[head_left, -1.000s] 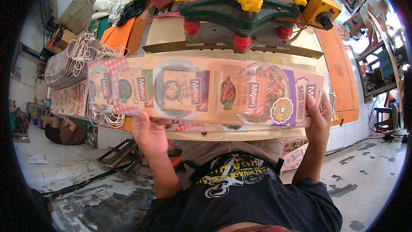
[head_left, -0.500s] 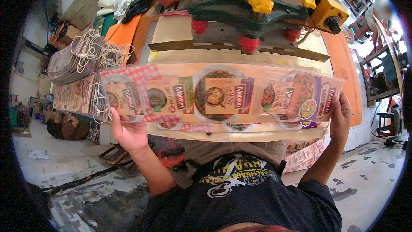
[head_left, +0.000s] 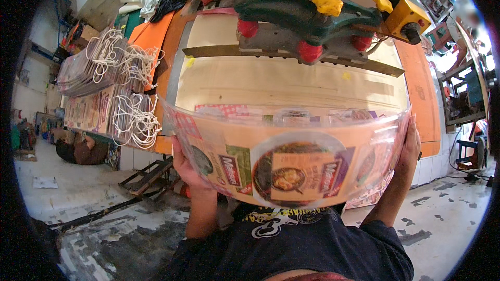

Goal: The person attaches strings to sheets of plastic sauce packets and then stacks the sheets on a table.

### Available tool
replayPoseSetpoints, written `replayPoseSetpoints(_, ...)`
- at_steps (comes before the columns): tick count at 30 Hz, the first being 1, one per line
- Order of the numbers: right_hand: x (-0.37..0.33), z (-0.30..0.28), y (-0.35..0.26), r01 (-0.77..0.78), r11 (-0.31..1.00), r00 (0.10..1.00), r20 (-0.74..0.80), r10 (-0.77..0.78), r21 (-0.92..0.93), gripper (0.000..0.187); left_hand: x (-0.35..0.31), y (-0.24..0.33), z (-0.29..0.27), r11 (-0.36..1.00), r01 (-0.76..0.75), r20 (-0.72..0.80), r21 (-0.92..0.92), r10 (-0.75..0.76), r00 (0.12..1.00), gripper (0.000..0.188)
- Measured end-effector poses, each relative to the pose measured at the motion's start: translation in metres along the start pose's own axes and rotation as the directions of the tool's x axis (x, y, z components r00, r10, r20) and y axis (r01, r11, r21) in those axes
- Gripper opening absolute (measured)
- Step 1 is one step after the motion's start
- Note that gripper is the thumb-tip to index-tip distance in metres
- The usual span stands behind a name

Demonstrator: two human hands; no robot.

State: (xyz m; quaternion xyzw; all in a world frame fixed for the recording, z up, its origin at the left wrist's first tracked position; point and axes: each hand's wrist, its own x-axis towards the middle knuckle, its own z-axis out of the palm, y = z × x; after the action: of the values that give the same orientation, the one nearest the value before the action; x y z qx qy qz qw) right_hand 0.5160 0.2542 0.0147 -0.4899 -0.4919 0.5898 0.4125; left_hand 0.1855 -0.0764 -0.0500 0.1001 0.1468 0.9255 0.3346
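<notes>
A long, peach-coloured printed plastic panel [head_left: 242, 143] with food pictures and clear film over it is held up in front of my body. It bows into a curve, its middle sagging toward me. My left hand [head_left: 191, 169] grips its left end, fingers partly hidden behind the panel. At the other end my right hand [head_left: 410, 145] holds the edge, with the fingers pointing up along it. Behind it, another printed panel [head_left: 221, 109] with a red-checked corner lies on the cream bed [head_left: 302, 80] of a press, mostly covered from sight.
Over the bed stands a dark green press head [head_left: 312, 21] with yellow knobs, and a long metal bar [head_left: 219, 51] below it. A yellow control box [head_left: 406, 18] sits at right. Stacked plastic panels [head_left: 91, 106] with white cords [head_left: 138, 119] lie at left. An orange worktop [head_left: 424, 104] borders the bed.
Both hands have brought the panel nearer to my body and lower. It was nearly flat and is now bent in a curve; the left hand moved inward to the right.
</notes>
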Motion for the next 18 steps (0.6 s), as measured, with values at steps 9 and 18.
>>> replayPoseSetpoints(9,0.017,-0.039,0.004,0.086,0.994,0.996,0.000,-0.086,-0.065,0.053,0.003,0.044,0.015,0.970,0.043,-0.122,0.240,-0.014,0.992,0.051)
replayPoseSetpoints(18,0.036,-0.017,0.001,0.127,0.968,0.968,0.240,-0.074,-0.215,0.038,0.082,0.068,0.034,0.011,0.128,-0.129,0.992,0.062,0.990,0.047)
